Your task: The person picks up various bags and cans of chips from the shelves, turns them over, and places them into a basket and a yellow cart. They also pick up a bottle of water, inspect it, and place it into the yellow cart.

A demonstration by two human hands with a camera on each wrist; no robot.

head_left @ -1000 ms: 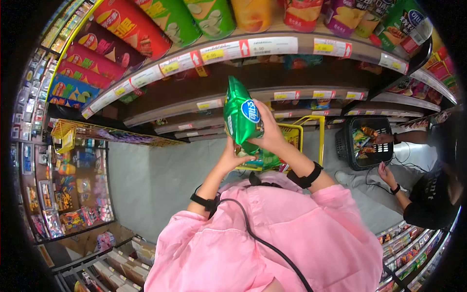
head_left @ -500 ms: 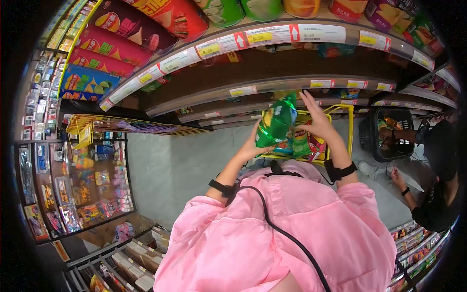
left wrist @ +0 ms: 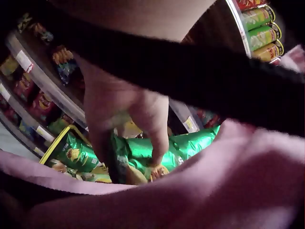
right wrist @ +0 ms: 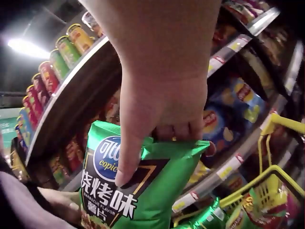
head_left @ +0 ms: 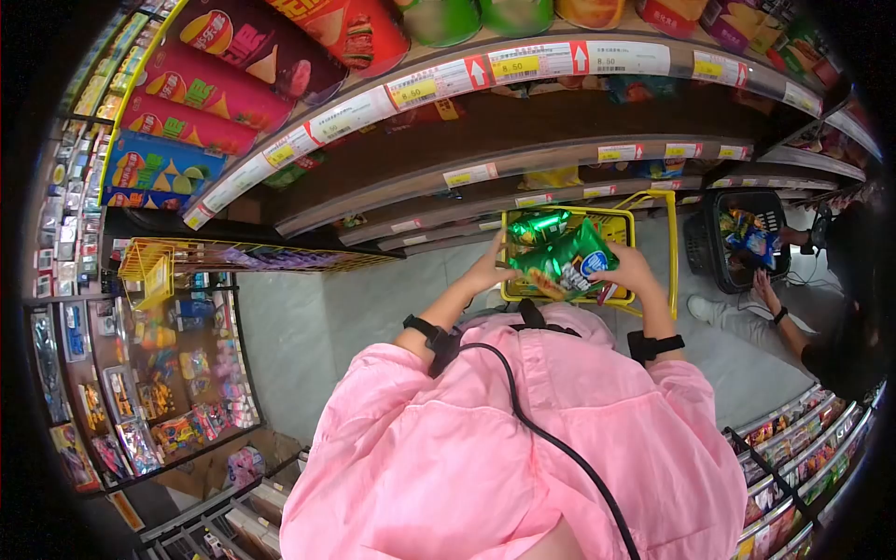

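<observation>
A green barbecue-flavour bag of chips [head_left: 565,257] lies crosswise between both hands, low over the yellow shopping basket [head_left: 633,229]. My left hand [head_left: 483,268] grips its left end; in the left wrist view the thumb and fingers straddle the shiny green bag [left wrist: 188,143]. At the other end my right hand [head_left: 637,273] pinches the bag. In the right wrist view the right thumb presses the printed front, with the fingers behind the top edge. Another green chip bag [head_left: 534,225] sits in the basket behind the held one, and more snack packs [right wrist: 257,210] are in there too.
Shelves with price tags [head_left: 518,67] curve across the front, with chip canisters [head_left: 345,33] on the upper one. To the right stands a black basket [head_left: 717,271] with snack bags, a person's hand [head_left: 770,294] beside it. A yellow wire rack [head_left: 271,257] juts out on the left.
The green chip bag has come down from in front of the shelves to the basket and turned sideways. My right hand, off the bag half a second ago, now holds its right end.
</observation>
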